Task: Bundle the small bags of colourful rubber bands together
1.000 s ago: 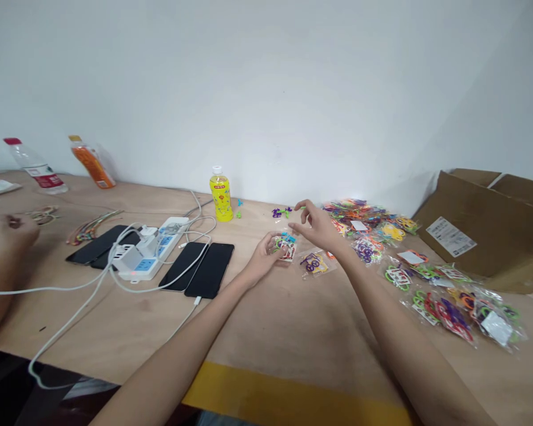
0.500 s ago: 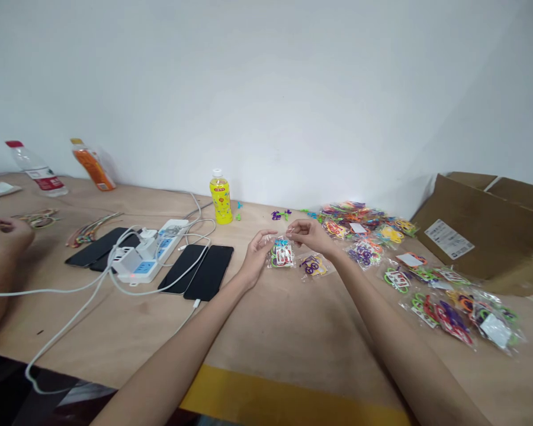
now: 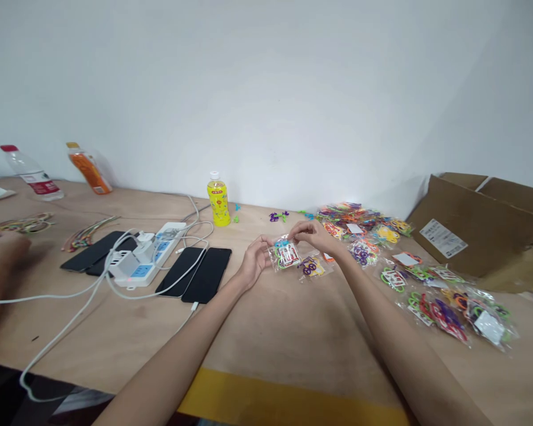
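Observation:
A small clear plastic bag (image 3: 287,254) with a white printed card and green and blue plastic pieces is tilted between my hands. My right hand (image 3: 314,234) pinches its upper right edge between thumb and fingers. At the bag's left edge, my left hand (image 3: 254,261) has its fingers loosely curved and the thumb apart; its fingertips are close to the bag's corner, and any contact is hard to make out. Just right of that bag, a second clear bag (image 3: 311,266) with purple and yellow pieces lies on the table.
Filled bags (image 3: 444,310) spread across the right, with a heap (image 3: 359,216) behind and a cardboard box (image 3: 471,231) beyond. Left are phones (image 3: 206,275), a power strip (image 3: 155,254) with trailing cables, and a yellow bottle (image 3: 218,201). Another person's hand (image 3: 4,248) is at far left.
The bag between my hands has shifted slightly right and tilted, moving with my right hand. My left fingers have loosened around its left edge. The view has turned slightly.

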Available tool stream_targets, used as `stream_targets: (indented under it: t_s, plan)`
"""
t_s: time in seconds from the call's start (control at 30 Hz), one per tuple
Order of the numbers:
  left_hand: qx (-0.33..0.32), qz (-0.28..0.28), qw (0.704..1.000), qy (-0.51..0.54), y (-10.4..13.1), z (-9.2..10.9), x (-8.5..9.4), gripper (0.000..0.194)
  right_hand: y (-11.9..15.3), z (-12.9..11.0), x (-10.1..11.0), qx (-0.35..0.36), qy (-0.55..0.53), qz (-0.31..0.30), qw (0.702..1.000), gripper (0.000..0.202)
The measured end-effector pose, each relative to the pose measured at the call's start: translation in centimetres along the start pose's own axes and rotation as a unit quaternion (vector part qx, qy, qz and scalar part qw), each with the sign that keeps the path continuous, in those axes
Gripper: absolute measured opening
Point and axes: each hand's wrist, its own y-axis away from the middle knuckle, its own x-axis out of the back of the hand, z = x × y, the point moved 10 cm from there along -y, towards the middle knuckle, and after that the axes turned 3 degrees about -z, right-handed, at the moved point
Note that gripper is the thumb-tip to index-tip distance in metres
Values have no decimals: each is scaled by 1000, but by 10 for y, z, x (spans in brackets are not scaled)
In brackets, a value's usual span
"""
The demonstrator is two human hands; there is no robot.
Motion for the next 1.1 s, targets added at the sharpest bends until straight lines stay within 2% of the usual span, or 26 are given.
stream_targets:
  t_s: [0.17, 0.3, 0.37, 0.43, 0.47, 0.5, 0.57, 0.6, 0.63, 0.67, 0.73, 0.77, 0.9, 1.0, 1.1]
  plan:
    - [-21, 35, 995, -88, -1, 1, 6, 44, -1, 8, 4, -16, 6, 26, 1000, 22]
    - [-30, 40, 994, -93, -1, 0, 6, 48, -1, 11, 2, -38, -7, 10, 999, 29]
    - [-46, 43, 994, -94, -1, 1, 6, 51, -1, 11, 11, -39, -7, 25, 999, 28]
    - [-85, 44, 985, -146, 2, 7, 3, 48, 2, 14, 39, -28, -29, 106, 994, 27]
    - [-111, 40, 973, -199, 4, 11, -1, 44, 8, 19, 62, -25, -48, 181, 982, 26]
    - [-135, 26, 954, -266, 7, 13, -9, 41, 18, 28, 89, -27, -67, 273, 959, 27]
    - [-166, -32, 899, -405, 13, 9, -31, 41, 48, 50, 136, -58, -75, 443, 891, 31]
    - [-172, -71, 866, -464, 16, 3, -42, 43, 60, 61, 152, -82, -60, 490, 866, 33]
    - [-173, -109, 835, -511, 19, -5, -52, 47, 67, 71, 161, -105, -41, 508, 854, 35]
    - [-170, -142, 806, -549, 22, -13, -60, 49, 69, 80, 166, -124, -23, 503, 855, 37]
    - [-165, -176, 764, -598, 24, -25, -67, 47, 62, 94, 160, -142, -4, 455, 879, 37]
    - [-163, -178, 755, -610, 24, -27, -67, 46, 56, 100, 151, -143, -4, 426, 893, 36]
    - [-165, -163, 755, -614, 21, -26, -63, 48, 26, 110, 84, -130, 0, 278, 952, 30]
    - [-165, -179, 739, -628, 24, -26, -66, 54, 7, 107, 33, -92, 25, 163, 982, 24]
    - [-173, -208, 724, -634, 29, -26, -71, 59, -5, 105, 9, -55, 63, 108, 991, 24]
